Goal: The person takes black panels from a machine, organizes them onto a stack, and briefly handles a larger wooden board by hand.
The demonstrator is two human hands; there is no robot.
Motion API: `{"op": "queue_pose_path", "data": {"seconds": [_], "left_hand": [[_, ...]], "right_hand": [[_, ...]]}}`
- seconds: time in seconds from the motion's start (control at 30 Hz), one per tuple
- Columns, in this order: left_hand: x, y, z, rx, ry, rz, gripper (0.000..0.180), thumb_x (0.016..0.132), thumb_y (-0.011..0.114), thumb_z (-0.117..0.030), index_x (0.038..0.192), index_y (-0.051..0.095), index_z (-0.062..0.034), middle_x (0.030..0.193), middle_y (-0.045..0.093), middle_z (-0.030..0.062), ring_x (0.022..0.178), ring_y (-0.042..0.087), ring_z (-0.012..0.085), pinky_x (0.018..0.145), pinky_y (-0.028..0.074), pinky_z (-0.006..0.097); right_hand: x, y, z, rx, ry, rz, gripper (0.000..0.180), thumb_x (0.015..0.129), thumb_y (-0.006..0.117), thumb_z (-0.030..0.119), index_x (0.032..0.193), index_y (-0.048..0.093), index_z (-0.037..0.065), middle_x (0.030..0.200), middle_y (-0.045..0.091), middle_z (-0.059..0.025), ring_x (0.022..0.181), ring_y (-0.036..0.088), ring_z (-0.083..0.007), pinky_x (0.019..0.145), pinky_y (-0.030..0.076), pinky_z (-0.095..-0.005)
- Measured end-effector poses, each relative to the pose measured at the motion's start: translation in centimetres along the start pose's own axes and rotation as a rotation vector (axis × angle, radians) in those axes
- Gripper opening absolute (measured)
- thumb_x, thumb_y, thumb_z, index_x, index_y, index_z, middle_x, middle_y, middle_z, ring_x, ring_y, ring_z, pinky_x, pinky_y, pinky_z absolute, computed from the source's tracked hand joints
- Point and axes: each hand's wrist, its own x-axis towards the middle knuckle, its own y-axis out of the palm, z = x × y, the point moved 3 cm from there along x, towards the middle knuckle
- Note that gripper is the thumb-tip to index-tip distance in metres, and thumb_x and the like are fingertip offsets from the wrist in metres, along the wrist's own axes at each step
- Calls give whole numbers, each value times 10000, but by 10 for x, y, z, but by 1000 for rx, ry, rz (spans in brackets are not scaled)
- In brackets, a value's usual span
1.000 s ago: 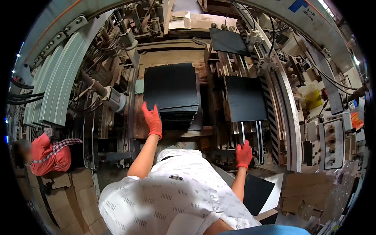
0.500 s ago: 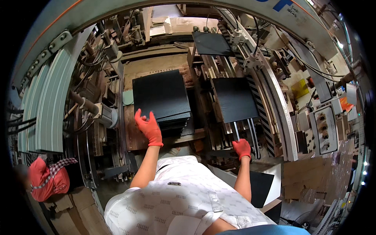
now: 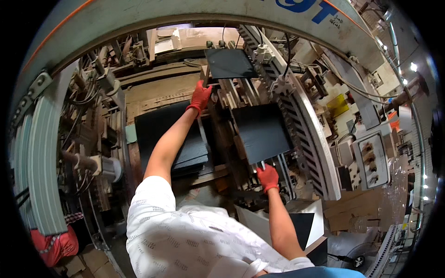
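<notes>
My left hand (image 3: 200, 98), in a red glove, reaches forward over the far right corner of a stack of black panels (image 3: 169, 132). Its finger and thumb are apart, with nothing visible between them. My right hand (image 3: 268, 178), gloved in red too, is closed at the near edge of a black panel (image 3: 263, 132) lying on the machine's rails. A bit of pale metal shows at its fingertips; whether it is a rail or something held, I cannot tell. Farther off, a second black panel (image 3: 230, 63) lies on the same track.
A metal beam with a striped side (image 3: 315, 143) runs along the right of the track. Cylinders and hoses (image 3: 104, 169) stand left of the stack. A grey crossbeam (image 3: 185, 14) arches over the far side. A person in red (image 3: 55, 245) is at the lower left.
My left hand has moved forward and right, from the stack's near left part to beyond its far right corner. My right hand has come closer to the near panel's edge. The view has shifted.
</notes>
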Motion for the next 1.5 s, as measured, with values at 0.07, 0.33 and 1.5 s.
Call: {"op": "queue_pose_path", "data": {"seconds": [0.07, 0.33, 1.5], "left_hand": [[38, 31, 9, 67, -19, 26, 705, 859, 663, -390, 1380, 382, -8, 1100, 640, 209, 1031, 613, 384, 867, 478, 429], [175, 127, 73, -229, 64, -65, 602, 862, 654, -232, 1357, 412, 9, 1276, 568, 206, 1122, 572, 349, 966, 431, 416], [185, 67, 53, 369, 165, 293, 585, 880, 636, -332, 1332, 456, -8, 1204, 601, 204, 1009, 618, 307, 847, 489, 374]], "right_hand": [[0, -1, -1, -22, 7, -1, 327, 801, 623, 372, 919, 691, 75, 897, 678, -187, 859, 636, -410, 737, 509, -493], [15, 5, -5, -107, 34, -40, 384, 824, 648, 404, 1029, 684, 81, 929, 687, -175, 893, 646, -362, 771, 507, -452], [32, -15, 38, -116, 1, -20, 352, 810, 661, 403, 958, 693, 86, 899, 694, -147, 868, 654, -352, 751, 511, -435]]}}
